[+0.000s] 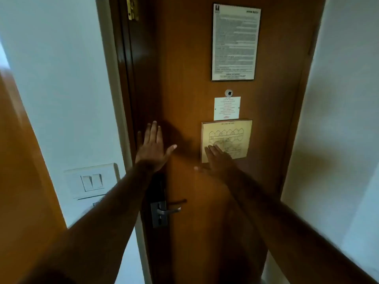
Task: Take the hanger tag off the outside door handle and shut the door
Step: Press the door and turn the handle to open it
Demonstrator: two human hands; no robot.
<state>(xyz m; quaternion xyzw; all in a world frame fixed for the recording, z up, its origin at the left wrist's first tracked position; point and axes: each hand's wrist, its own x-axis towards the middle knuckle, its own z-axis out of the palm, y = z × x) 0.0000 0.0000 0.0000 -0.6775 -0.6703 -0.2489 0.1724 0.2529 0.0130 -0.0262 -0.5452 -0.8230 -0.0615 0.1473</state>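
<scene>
The brown wooden door (184, 78) fills the middle of the head view, seen from its inside face and sitting in its frame. My left hand (152, 147) lies flat on the door near its latch edge, fingers spread, holding nothing. My right hand (219, 158) is flat against the door too, over the lower corner of a yellow floor-plan plaque (233, 136). The metal inside lever handle (164, 211) with its dark lock plate sits below my left wrist. No hanger tag is in view; the outside handle is hidden behind the door.
A framed notice (234, 42), a peephole (228, 92) and a white card (227, 108) are fixed on the door. A double light switch (92, 181) is on the left wall. A brass latch (132, 8) sits at the top of the frame. White walls flank both sides.
</scene>
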